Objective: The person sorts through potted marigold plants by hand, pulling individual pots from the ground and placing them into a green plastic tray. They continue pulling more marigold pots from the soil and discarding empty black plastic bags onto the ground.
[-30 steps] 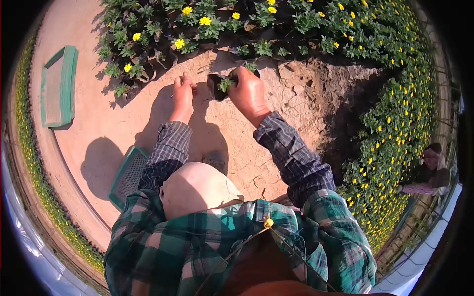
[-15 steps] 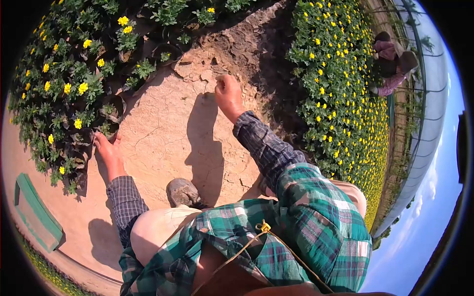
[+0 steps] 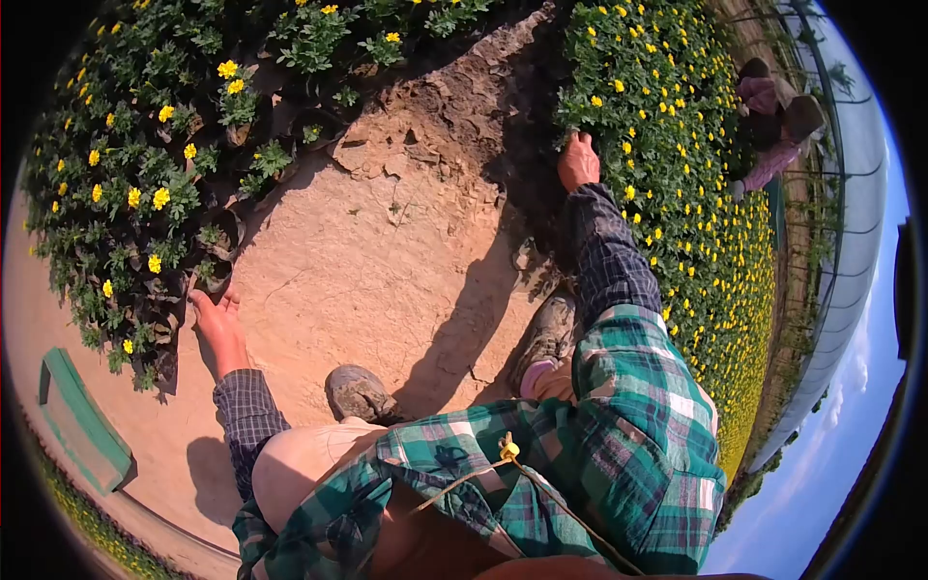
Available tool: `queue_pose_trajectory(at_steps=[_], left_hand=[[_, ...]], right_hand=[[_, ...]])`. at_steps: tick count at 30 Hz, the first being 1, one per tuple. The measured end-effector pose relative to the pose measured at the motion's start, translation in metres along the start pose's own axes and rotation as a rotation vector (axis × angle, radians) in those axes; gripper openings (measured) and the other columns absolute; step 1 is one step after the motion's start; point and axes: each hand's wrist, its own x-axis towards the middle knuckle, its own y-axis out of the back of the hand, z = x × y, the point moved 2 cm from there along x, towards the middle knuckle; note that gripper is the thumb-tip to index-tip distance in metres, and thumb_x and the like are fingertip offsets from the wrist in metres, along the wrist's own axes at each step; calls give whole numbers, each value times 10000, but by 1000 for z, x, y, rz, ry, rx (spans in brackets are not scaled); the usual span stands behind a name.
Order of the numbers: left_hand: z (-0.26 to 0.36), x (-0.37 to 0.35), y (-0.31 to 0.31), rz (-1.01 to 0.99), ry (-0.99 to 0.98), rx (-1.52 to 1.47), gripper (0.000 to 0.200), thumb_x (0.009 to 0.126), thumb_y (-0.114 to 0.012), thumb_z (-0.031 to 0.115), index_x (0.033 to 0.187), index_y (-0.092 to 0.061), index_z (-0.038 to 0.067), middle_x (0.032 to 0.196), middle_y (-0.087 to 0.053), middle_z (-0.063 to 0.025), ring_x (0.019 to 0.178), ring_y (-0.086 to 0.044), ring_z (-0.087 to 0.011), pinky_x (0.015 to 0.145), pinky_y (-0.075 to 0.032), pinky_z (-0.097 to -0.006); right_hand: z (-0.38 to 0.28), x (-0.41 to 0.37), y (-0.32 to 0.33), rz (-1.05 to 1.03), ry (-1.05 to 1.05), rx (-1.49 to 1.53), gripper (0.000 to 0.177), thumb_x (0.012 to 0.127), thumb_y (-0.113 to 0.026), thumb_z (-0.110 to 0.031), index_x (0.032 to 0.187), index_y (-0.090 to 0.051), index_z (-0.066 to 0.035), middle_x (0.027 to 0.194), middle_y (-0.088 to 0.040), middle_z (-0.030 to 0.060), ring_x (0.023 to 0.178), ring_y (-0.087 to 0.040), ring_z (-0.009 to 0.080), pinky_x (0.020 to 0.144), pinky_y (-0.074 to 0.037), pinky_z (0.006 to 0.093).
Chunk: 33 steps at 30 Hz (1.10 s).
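Observation:
At the lower edge of the left block of potted marigolds [image 3: 159,198], my left hand [image 3: 220,329] touches the side of a dark pot [image 3: 224,237], its fingers apart. My right hand [image 3: 579,161] is stretched out to the right, at the near edge of the dense bed of yellow flowers [image 3: 667,145]. Its fingers are bent together beside the leaves, and whatever they may hold is too small to make out. Cracked bare soil [image 3: 358,251] lies between the two hands.
My two shoes [image 3: 360,393] stand on the soil. A green stool-like object [image 3: 87,420] is at the lower left. Another person [image 3: 778,126] crouches beyond the flower bed at the upper right, near a long plastic-covered tunnel [image 3: 851,222].
My right hand has swung from above the bare soil to the edge of the right flower bed. My left hand stays by the pots, slightly lower in view.

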Motion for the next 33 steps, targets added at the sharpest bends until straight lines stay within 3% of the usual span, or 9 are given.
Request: queue_pose_trajectory(at_steps=[3,5,11,14,21,22,25,28,33], left_hand=[[2,-9,4,-2,-19,-24,688,928,-470,516,1361,-297,11,1140,-460,-128,924,-516,-235,811,-475,-363],[-4,-3,15,-36,-7,-7,629,932,-456,524,1303,-339,30,1096,-464,-109,870,-525,-211,769,-481,-335],[-7,-13,16,-16,2,30,649,920,-465,541,1257,-342,-1,1076,-453,-129,885,-510,-211,768,-482,-347],[-9,-12,14,-49,15,68,630,922,-467,537,1216,-377,-13,1061,-460,-121,877,-514,-203,763,-480,-341],[-9,-28,-1,-126,57,160,494,950,-469,462,1126,-460,1,989,-488,-82,828,-526,-172,729,-478,-314],[-11,-32,-3,-152,62,180,451,960,-464,432,1110,-467,7,972,-494,-73,800,-529,-157,710,-478,-304],[-15,-48,-11,-200,78,291,317,983,-454,342,1023,-509,33,907,-530,-36,726,-535,-101,644,-472,-254],[-24,-62,-18,-257,64,402,263,976,-484,297,956,-541,41,848,-564,-13,695,-541,-75,604,-474,-232],[-34,-81,-31,-402,-69,490,157,951,-527,196,952,-559,42,828,-586,-11,718,-558,-73,627,-488,-234]], right_hand=[[20,13,-19,-85,-106,142,400,802,-474,-41,1199,-506,-74,1153,-523,219,1032,-537,436,867,-458,485],[18,14,-21,-109,191,-65,350,874,-414,-96,1210,-514,-106,1206,-511,220,1075,-531,417,893,-453,482],[41,29,-47,-113,133,-125,315,870,-404,-99,1139,-567,-87,1141,-546,235,1108,-518,393,904,-451,444],[39,27,-47,54,-90,211,304,839,-437,-61,1100,-590,-83,1064,-585,229,1062,-549,377,869,-462,449],[31,24,-34,56,62,46,317,680,-538,48,962,-624,-69,972,-624,179,946,-584,383,799,-485,442],[26,19,-31,118,227,47,321,670,-539,57,954,-620,-70,962,-622,176,941,-583,381,795,-483,437],[-6,-5,-13,166,466,181,399,604,-548,100,964,-603,-62,904,-610,169,894,-584,374,754,-479,416],[-74,-41,16,-16,578,284,458,538,-544,153,951,-590,-38,922,-585,159,896,-577,366,743,-471,391],[-203,-113,38,-352,803,582,440,570,-471,203,936,-579,-15,901,-565,186,873,-561,412,700,-468,426]])
